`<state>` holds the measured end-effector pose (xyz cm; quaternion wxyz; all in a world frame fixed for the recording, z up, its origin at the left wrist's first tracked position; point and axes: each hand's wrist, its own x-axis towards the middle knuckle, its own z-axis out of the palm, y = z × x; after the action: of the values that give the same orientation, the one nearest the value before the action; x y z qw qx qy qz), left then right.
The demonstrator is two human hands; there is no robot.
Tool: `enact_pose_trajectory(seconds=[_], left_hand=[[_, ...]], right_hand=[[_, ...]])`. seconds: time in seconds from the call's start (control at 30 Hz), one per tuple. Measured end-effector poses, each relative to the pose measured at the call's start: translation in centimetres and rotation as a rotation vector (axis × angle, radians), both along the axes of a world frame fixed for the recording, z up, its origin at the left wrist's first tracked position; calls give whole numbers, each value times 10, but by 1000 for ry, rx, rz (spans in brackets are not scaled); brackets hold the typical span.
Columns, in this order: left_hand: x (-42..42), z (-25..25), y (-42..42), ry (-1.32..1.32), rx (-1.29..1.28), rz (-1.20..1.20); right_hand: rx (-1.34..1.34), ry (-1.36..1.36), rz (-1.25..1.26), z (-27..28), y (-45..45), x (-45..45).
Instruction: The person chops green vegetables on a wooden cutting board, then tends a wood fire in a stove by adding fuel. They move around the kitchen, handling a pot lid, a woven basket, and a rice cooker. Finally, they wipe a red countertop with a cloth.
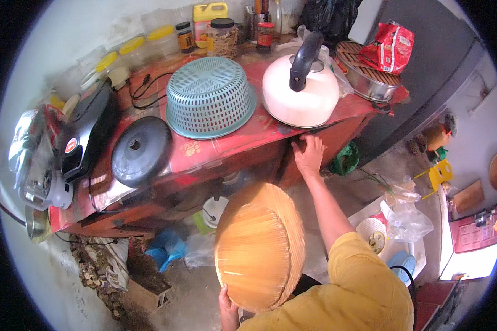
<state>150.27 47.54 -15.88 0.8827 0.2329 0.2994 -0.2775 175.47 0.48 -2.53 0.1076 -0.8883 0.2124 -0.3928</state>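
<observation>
Before my body, a round, straw-coloured lid or shallow basket point(254, 252) with fine ribs stands tilted nearly on edge. My left hand point(228, 304) grips its lower left rim, thumb on the near face and the other fingers partly hidden. My right hand point(310, 155) reaches forward to the red-brown cabinet point(335, 140), just under the tabletop edge. Its fingers are bent at the top of a panel, and whether they grip it cannot be seen. Directly above that hand sits a white kettle point(300, 97) with a black handle. The cabinet's dark interior lies left of the hand.
On the red tabletop point(194, 155) are an upturned teal colander point(211, 99), a black pan lid point(141, 151), a black appliance point(87, 128) and several jars. A steamer pot point(368, 89) overhangs the right corner. A green bag point(345, 159) hangs beside the cabinet; a white table point(418, 248) stands right.
</observation>
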Motion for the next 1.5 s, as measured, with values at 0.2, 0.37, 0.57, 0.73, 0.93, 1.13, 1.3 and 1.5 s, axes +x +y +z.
enact_pose_trajectory(seconds=[0.2,0.37,0.57,0.73,0.93,1.13,1.3,1.5], left_hand=[[-15,-12,22,52,5,73],[-19,-9,45,45,133,76],[-7,8,25,67,112,108],[-16,-3,10,79,34,139],[-46,-23,24,35,105,100],[-24,-24,5,131,-92,-22],[15,-20,-52,50,-75,-202],[39,-2,-155,157,-234,-310]], right_hand=[[260,204,-28,-85,6,-38],[-415,824,457,-91,31,-12],[-646,1176,359,-111,14,26],[-820,1126,320,-139,24,32],[-724,1172,431,-113,9,-5],[-743,1203,465,-73,-5,-143],[-576,599,465,-30,-42,-207],[276,-27,-146,49,-79,-262]])
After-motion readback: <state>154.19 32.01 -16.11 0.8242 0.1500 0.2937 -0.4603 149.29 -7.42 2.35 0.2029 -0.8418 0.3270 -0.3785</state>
